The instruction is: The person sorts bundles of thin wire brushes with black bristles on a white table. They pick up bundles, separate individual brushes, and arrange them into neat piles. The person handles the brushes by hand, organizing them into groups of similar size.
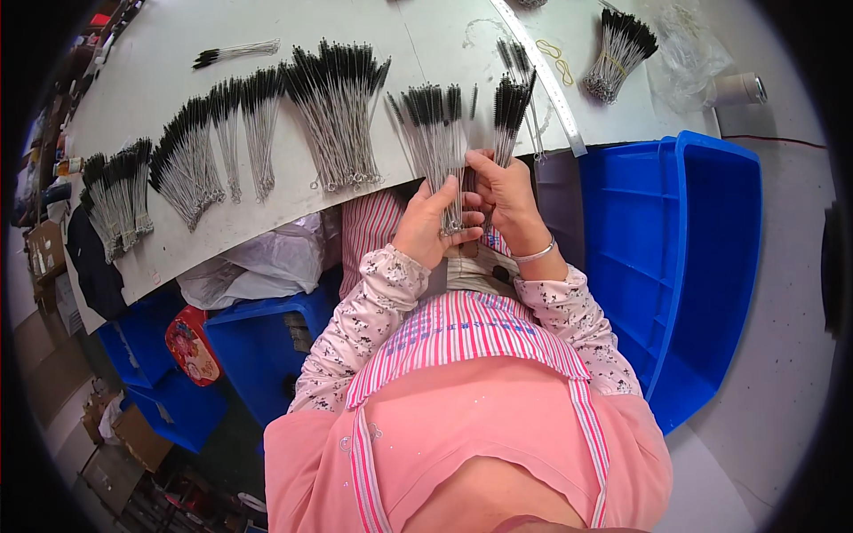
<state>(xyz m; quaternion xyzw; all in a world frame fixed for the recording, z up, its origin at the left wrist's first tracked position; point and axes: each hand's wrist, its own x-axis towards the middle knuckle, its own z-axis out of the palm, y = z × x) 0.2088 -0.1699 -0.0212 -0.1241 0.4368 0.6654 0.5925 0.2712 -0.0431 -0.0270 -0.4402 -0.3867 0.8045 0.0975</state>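
My left hand (426, 224) is closed around the wire stems of a bunch of thin black-bristled straw brushes (439, 133), held upright at the table's front edge. My right hand (511, 197), with a bracelet at its wrist, is closed on a smaller bunch of straw brushes (509, 111) just to the right. The fingers of both hands meet near the looped lower ends. A large pile of brushes (333, 115) lies left of my hands. Beyond my right hand a few more brushes (515, 58) lie on the white table (418, 53).
More brush groups (187, 164) spread leftward along the table. A banded bundle (616, 62), yellow rubber bands (555, 62), a metal ruler strip (548, 80) and a clear plastic bag (689, 53) lie at right. Blue crates (680, 266) stand right and lower left, near a white bag (258, 266).
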